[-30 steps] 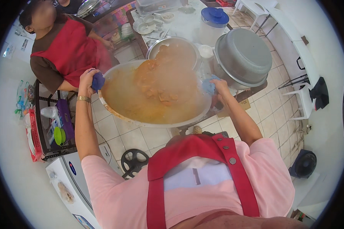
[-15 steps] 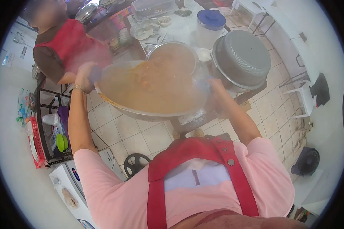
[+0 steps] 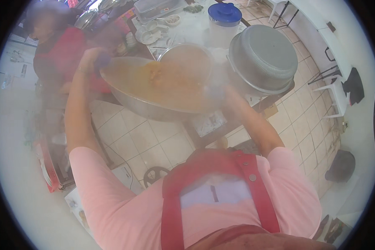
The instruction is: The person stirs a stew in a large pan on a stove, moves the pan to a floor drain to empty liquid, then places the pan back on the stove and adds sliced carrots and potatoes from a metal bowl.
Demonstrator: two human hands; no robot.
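My left hand (image 3: 88,59) grips a blue cloth (image 3: 102,60) at the left end of a large oval metal pan (image 3: 133,104). My right hand (image 3: 231,100) is closed on a second blue cloth (image 3: 214,93) at the right end, blurred by steam. The pan is tilted away from me and holds steaming orange-brown stew (image 3: 154,77) with lumps in it. Its far edge overlaps a round metal bowl (image 3: 186,46) on the table (image 3: 183,25); steam hides where the stew meets that bowl.
An upturned grey ridged pot (image 3: 262,54) and a blue-lidded container (image 3: 223,31) stand right of the bowl. Cups (image 3: 148,37) lie behind. A co-worker (image 3: 58,50) in red stands at left beside a rack (image 3: 54,166). A white chair (image 3: 333,104) and fan (image 3: 339,166) are at right.
The pan and both hands have moved up and away from me, the left end higher, and the pan tilts more. Steam has thickened, veiling the co-worker and rack.
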